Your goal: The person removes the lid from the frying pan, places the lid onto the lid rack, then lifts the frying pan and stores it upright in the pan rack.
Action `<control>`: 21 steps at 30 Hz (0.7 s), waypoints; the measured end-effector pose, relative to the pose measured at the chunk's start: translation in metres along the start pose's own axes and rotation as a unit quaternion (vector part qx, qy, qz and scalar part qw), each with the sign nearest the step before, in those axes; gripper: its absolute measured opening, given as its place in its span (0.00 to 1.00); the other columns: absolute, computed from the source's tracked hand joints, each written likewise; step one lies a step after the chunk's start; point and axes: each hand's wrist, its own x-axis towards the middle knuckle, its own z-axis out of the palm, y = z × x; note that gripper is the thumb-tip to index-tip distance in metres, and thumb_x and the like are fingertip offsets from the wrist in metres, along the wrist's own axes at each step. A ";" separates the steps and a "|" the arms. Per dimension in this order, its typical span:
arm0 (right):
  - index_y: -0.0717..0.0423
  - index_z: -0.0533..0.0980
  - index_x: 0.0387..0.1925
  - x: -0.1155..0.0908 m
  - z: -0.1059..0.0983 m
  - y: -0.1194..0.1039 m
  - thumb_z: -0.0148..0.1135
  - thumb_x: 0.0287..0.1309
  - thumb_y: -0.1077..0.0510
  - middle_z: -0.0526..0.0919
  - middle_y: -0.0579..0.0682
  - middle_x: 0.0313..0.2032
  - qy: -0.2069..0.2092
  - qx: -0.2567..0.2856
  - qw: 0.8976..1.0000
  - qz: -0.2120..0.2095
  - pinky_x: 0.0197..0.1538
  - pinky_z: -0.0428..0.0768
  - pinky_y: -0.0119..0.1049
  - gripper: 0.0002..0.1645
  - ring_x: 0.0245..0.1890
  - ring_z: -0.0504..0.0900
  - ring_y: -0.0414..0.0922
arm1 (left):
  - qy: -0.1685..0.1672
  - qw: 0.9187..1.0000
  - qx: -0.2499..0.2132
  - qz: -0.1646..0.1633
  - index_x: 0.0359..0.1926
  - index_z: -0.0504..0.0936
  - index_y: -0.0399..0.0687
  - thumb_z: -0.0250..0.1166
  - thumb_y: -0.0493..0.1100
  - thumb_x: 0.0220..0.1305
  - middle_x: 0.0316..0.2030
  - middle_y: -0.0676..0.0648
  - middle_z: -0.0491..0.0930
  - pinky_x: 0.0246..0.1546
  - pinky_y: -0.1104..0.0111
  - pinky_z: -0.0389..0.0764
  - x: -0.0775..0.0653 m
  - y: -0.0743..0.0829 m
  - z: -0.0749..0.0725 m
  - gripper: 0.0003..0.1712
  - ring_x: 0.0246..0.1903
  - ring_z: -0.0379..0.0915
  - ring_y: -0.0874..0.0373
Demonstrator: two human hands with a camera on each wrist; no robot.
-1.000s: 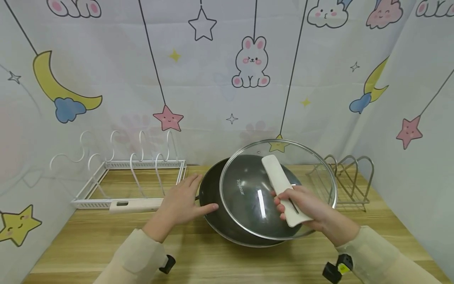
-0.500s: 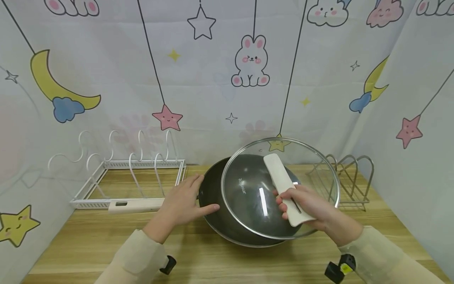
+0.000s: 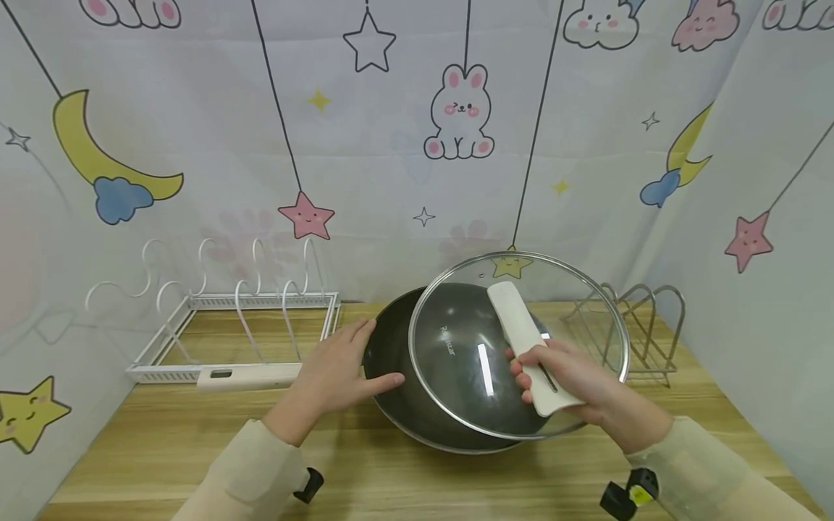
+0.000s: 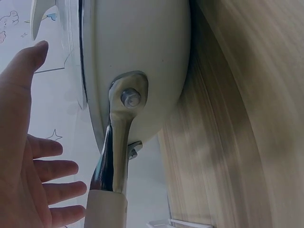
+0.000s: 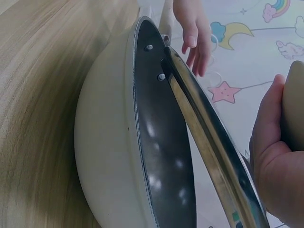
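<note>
A wok, dark inside and cream outside, stands on the wooden table with its long cream handle pointing left. My right hand grips the cream handle of a round glass lid. The lid is raised and tilted over the right part of the wok; in the right wrist view a gap shows between its steel rim and the wok's rim. My left hand hovers at the wok's left rim, above where its handle joins. In the left wrist view its fingers are spread and hold nothing.
A white wire rack with curved dividers stands behind the wok's handle at left. Another metal rack with looped dividers stands at right, partly seen through the lid. A printed curtain hangs behind the table.
The lid in my right hand has shifted slightly to the right, uncovering a little more of the wok. My left hand has barely moved.
</note>
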 end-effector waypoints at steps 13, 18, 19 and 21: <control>0.69 0.59 0.51 -0.004 -0.004 0.000 0.45 0.65 0.63 0.77 0.44 0.28 0.002 -0.003 1.000 -0.008 0.30 0.81 0.27 0.16 0.25 0.77 0.34 | -0.010 1.000 -0.008 0.004 0.69 0.60 0.39 0.55 0.79 0.49 0.67 0.38 0.64 0.64 0.50 0.64 0.003 0.004 -0.002 0.60 0.66 0.61 0.43; 0.70 0.57 0.53 -0.006 -0.006 0.000 0.46 0.64 0.63 0.77 0.44 0.29 0.014 -0.009 1.000 -0.006 0.31 0.81 0.27 0.20 0.25 0.77 0.34 | -0.009 1.000 -0.010 0.009 0.69 0.60 0.39 0.55 0.79 0.49 0.67 0.38 0.63 0.64 0.50 0.64 0.005 0.006 -0.002 0.59 0.66 0.60 0.44; 0.71 0.57 0.53 -0.007 -0.006 0.000 0.46 0.64 0.63 0.77 0.44 0.30 0.016 -0.009 1.000 -0.005 0.31 0.81 0.27 0.20 0.25 0.77 0.34 | -0.010 1.000 -0.011 0.009 0.69 0.60 0.39 0.55 0.79 0.49 0.67 0.38 0.63 0.65 0.50 0.64 0.005 0.006 -0.002 0.59 0.66 0.60 0.43; 0.70 0.57 0.53 -0.007 -0.008 0.000 0.46 0.64 0.63 0.77 0.44 0.30 0.017 -0.009 1.000 -0.005 0.31 0.81 0.27 0.20 0.25 0.77 0.34 | -0.010 1.000 -0.012 0.009 0.69 0.61 0.39 0.55 0.78 0.49 0.67 0.38 0.63 0.65 0.50 0.64 0.005 0.007 -0.001 0.59 0.66 0.61 0.43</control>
